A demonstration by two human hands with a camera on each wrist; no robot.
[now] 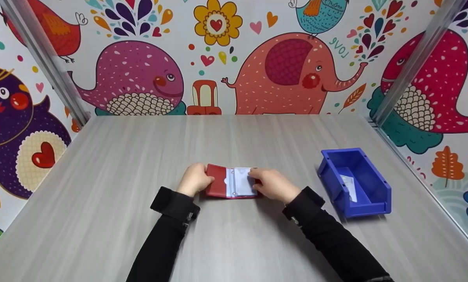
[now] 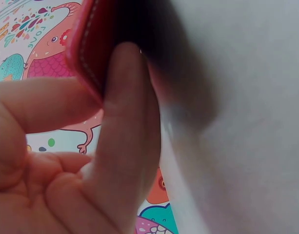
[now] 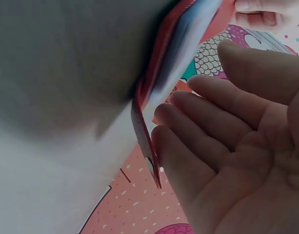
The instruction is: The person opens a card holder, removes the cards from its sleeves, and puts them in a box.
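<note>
A red card holder [image 1: 217, 182] lies spread on the table, its clear plastic sleeves [image 1: 243, 184] showing on the right half. My left hand [image 1: 195, 180] pinches the outer edge of the left cover between thumb and fingers. In the left wrist view, the stitched red corner [image 2: 90, 53] sits in that grip. At the opposite edge is my right hand [image 1: 275, 184]. From the right wrist, its fingers [image 3: 208, 117] look extended beside a narrow red strap [image 3: 144, 136] with a snap, and the thumb stands apart from the holder.
To the right stands a blue plastic bin [image 1: 369, 209] with a pale piece of printed paper [image 1: 350, 188] inside. Cartoon-printed wall panels [image 1: 210, 58] and metal posts [image 1: 46, 58] bound the wood-grain table [image 1: 234, 137].
</note>
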